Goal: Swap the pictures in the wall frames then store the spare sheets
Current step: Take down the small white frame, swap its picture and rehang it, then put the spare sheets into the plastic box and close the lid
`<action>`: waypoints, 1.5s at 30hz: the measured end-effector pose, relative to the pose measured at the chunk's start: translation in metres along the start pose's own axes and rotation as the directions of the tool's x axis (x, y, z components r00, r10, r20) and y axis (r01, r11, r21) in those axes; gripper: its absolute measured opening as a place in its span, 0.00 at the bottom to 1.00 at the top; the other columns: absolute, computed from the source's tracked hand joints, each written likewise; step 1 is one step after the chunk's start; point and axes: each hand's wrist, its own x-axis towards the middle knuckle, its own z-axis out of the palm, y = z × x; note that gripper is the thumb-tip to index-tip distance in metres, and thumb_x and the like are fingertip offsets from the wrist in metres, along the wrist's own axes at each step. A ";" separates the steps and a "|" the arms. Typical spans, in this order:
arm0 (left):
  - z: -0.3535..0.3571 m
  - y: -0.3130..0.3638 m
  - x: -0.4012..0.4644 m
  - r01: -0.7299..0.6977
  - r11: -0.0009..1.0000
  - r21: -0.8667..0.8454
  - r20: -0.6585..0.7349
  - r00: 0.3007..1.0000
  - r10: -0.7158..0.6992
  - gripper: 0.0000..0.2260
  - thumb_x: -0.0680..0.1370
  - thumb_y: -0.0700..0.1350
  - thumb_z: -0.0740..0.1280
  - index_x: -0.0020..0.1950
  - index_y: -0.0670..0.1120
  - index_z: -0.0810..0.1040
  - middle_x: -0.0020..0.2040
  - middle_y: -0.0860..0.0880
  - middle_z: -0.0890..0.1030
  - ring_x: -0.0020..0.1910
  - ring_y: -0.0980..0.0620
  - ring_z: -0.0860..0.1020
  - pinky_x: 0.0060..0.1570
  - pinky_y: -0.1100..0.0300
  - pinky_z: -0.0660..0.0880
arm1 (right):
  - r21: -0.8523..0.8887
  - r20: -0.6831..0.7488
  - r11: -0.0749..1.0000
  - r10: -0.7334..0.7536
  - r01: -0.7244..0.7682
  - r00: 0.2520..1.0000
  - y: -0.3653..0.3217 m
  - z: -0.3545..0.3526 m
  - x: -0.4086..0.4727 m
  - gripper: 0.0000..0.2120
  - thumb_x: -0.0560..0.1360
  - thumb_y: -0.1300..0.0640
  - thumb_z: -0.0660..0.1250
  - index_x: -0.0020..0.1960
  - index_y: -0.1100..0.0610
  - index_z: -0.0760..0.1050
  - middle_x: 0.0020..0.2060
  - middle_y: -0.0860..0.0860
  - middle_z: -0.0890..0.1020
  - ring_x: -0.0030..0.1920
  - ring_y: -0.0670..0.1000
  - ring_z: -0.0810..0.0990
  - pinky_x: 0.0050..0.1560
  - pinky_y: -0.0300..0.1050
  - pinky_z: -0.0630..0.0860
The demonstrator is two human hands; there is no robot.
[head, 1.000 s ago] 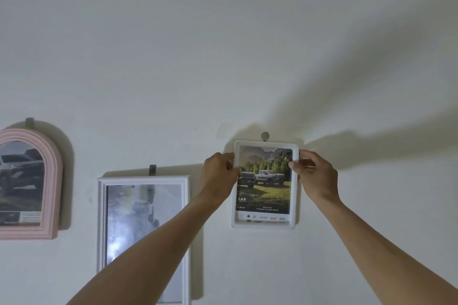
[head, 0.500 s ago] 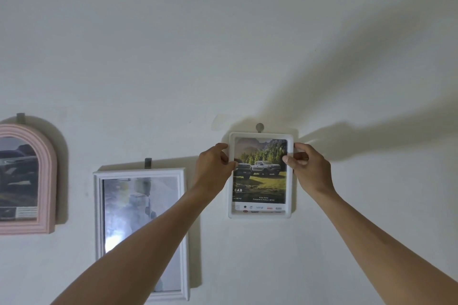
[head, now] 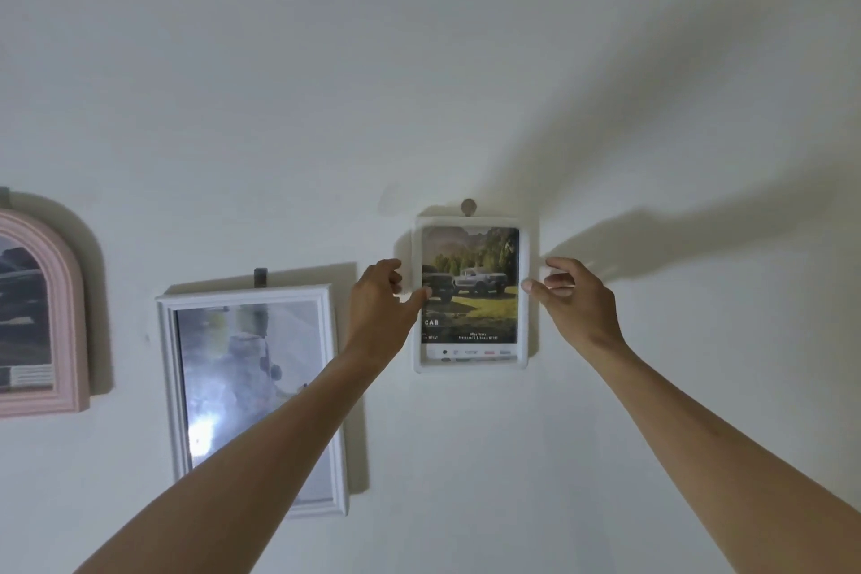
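I've let go of the small frame (head: 470, 294) — both my left hand (head: 379, 312) and right hand (head: 570, 298) loose, empty; it hangs alone

Small frame (head: 470, 361) hangs right of large frame (head: 167, 368).

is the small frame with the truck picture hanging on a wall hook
Yes, the small frame hangs from the hook at its top edge, flat on the wall.

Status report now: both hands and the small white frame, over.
Left hand open, thumb at small white frame. Right hand open beside it. Frame hangs on hook.
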 end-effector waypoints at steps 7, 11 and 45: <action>0.013 -0.020 -0.092 0.074 0.997 -0.020 0.015 0.997 -0.073 0.25 0.74 0.50 0.74 0.67 0.44 0.73 0.58 0.48 0.76 0.53 0.52 0.76 0.55 0.56 0.76 | -0.074 0.042 0.988 0.135 -0.132 0.990 0.053 -0.007 -0.067 0.28 0.71 0.41 0.74 0.66 0.50 0.74 0.55 0.47 0.81 0.56 0.47 0.79 0.55 0.40 0.73; 0.028 -0.044 -0.161 0.125 0.992 -0.003 0.079 0.989 -0.124 0.24 0.73 0.50 0.74 0.66 0.44 0.74 0.56 0.49 0.77 0.51 0.53 0.76 0.54 0.58 0.76 | -0.121 0.128 0.961 0.264 -0.249 0.956 0.096 -0.006 -0.129 0.29 0.70 0.39 0.74 0.67 0.48 0.73 0.60 0.46 0.79 0.62 0.46 0.76 0.58 0.40 0.70; 0.122 -0.126 -0.490 0.645 0.221 0.731 0.182 0.128 -0.975 0.16 0.72 0.53 0.74 0.45 0.42 0.73 0.52 0.43 0.77 0.48 0.44 0.78 0.41 0.54 0.73 | -0.782 0.343 0.437 0.897 -0.445 0.277 0.380 -0.063 -0.351 0.18 0.71 0.49 0.76 0.46 0.60 0.73 0.48 0.57 0.81 0.40 0.53 0.77 0.35 0.45 0.73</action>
